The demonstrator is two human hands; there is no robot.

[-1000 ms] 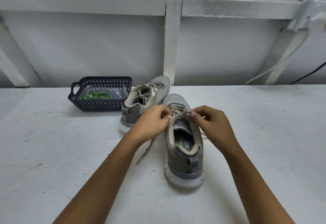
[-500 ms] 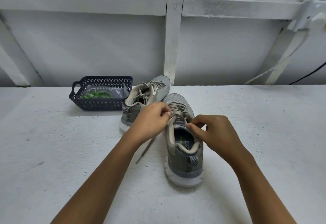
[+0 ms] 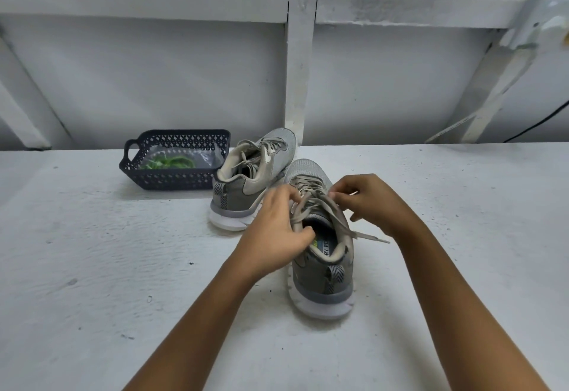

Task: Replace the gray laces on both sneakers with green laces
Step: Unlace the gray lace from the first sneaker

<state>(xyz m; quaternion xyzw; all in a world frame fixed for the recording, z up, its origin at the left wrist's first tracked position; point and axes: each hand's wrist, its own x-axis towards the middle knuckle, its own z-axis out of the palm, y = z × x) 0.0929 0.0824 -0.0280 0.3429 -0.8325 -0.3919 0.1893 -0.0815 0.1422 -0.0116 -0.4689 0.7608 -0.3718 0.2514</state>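
Between my hands: near sneaker point(image 3: 321, 279), gray lace point(image 3: 308, 188) untied, not yet out | left hand point(image 3: 274, 230) pinches lace at the left eyelets | right hand point(image 3: 375, 206) pinches a crossing | step: unlacing first shoe | next: draw lace free, eyelet by eyelet | green laces point(image 3: 167, 162) in basket point(image 3: 172, 179), beyond left hand.
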